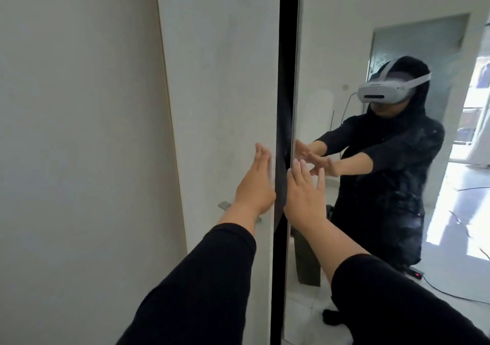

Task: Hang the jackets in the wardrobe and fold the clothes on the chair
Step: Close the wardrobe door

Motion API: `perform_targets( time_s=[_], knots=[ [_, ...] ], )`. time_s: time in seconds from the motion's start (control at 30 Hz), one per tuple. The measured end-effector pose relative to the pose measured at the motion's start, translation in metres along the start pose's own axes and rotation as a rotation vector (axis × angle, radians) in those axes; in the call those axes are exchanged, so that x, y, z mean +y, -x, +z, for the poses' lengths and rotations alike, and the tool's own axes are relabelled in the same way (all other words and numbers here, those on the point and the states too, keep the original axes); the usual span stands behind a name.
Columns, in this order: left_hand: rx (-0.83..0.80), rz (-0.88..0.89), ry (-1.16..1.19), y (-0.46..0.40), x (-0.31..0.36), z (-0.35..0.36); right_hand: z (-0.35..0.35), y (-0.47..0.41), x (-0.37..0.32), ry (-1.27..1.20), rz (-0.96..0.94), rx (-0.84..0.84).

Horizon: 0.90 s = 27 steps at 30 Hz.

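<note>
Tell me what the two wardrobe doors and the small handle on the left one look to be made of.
Left door: seemingly laminated board, matte off-white, with faint streaky grain and no reflection.
Right door: mirror glass, glossy, since it reflects the person and the room.
Handle: probably brushed metal, dull grey with a flat sheen; mostly hidden behind the left hand, so uncertain.
</note>
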<state>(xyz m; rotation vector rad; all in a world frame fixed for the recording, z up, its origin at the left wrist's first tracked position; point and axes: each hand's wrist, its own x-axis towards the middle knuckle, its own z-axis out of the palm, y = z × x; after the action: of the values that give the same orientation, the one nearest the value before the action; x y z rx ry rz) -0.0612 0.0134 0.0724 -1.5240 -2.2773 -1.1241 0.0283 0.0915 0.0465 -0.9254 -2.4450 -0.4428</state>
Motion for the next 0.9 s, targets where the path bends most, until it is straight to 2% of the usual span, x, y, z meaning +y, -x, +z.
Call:
perform_targets(
  time_s=[0.1, 0.2, 0.37, 0.6, 0.67, 0.8, 0.9],
  knots=[
    [-0.087, -0.020, 0.024, -0.020, 0.002, 0.012, 0.003, -0.012, 0.017, 0.184, -0.051, -0.012],
    [-0.134, -0.051, -0.009, -0.041, 0.003, 0.020, 0.011, -0.017, 0.032, 0.261, -0.107, -0.074],
    [-0.191, -0.089, -0.060, -0.063, 0.002, 0.033, 0.023, -0.018, 0.043, 0.236, -0.156, -0.029],
    [-0.183, -0.123, -0.122, -0.070, -0.001, 0.040, 0.022, -0.021, 0.055, 0.260, -0.250, -0.070],
    [-0.130, -0.138, -0.110, -0.068, 0.004, 0.042, 0.018, -0.009, 0.066, 0.253, -0.262, -0.099],
    [0.131, -0.238, -0.033, -0.058, 0.038, 0.063, 0.011, 0.036, 0.107, 0.181, -0.158, -0.123],
    [0.259, -0.146, 0.050, -0.038, 0.083, 0.099, 0.005, 0.077, 0.147, 0.110, -0.034, -0.071]
  ],
)
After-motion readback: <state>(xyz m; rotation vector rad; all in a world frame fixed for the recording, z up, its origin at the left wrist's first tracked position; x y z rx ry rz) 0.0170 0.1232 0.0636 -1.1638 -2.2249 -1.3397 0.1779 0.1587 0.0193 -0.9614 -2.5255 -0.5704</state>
